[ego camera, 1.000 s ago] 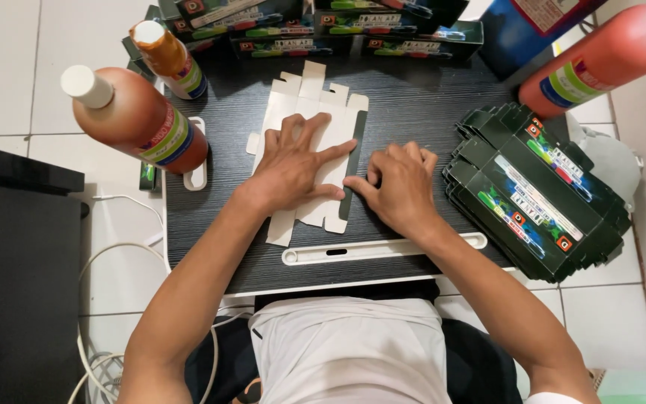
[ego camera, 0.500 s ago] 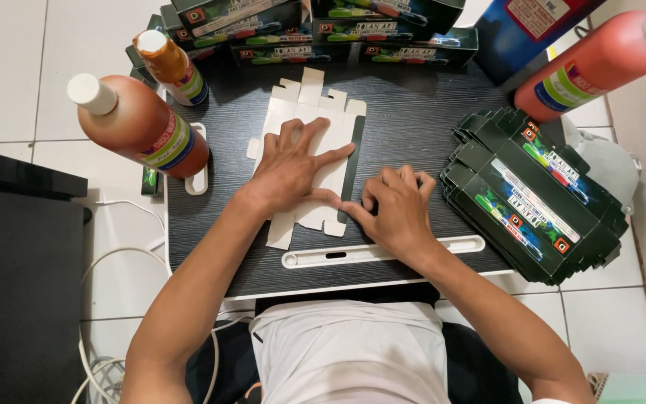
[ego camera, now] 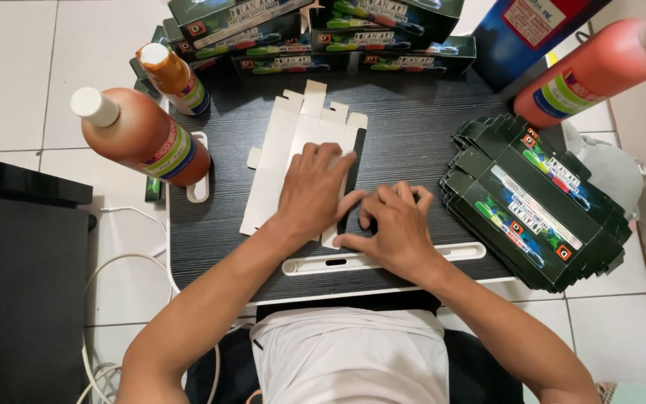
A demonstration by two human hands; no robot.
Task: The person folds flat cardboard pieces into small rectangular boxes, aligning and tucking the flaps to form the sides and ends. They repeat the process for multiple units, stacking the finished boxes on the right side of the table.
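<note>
Left hand (ego camera: pixel 314 191) lies flat, fingers spread, palm down on a flattened white carton blank (ego camera: pixel 285 153), pinning it to the dark wood-grain tabletop (ego camera: pixel 405 135); it grips nothing, just presses. Right hand (ego camera: pixel 390 224) sits just beside it, fingers curled, fingertips pressing along the blank's dark right edge flap (ego camera: pixel 354 161), thumb toward the left hand; whether it pinches the flap or only pushes on it cannot be told. Blank lies mid-tabletop, slightly left of centre, printed side down, tabs sticking out at the top. Near edge of the tabletop has a white slotted handle strip (ego camera: pixel 323 263), touching the right hand's wrist area. Right of the hands, apart from them: a fanned stack of flat dark-green printed cartons (ego camera: pixel 536 206), overhanging the tabletop's right edge. Far edge: a row of assembled green boxes (ego camera: pixel 323 34), stacked. Left side: a big orange-brown bottle with white cap (ego camera: pixel 140 135) tilted beside the blank, a smaller orange bottle (ego camera: pixel 173 78) behind it. Top right: a red-orange bottle (ego camera: pixel 600 67) and a blue container (ego camera: pixel 532 34). White cup-holder loop (ego camera: pixel 200 168) at the left rim. Black furniture (ego camera: pixel 16 284) and white cables (ego camera: pixel 114 299) on the tiled floor at left. Nothing lies between the hands and the blank
</note>
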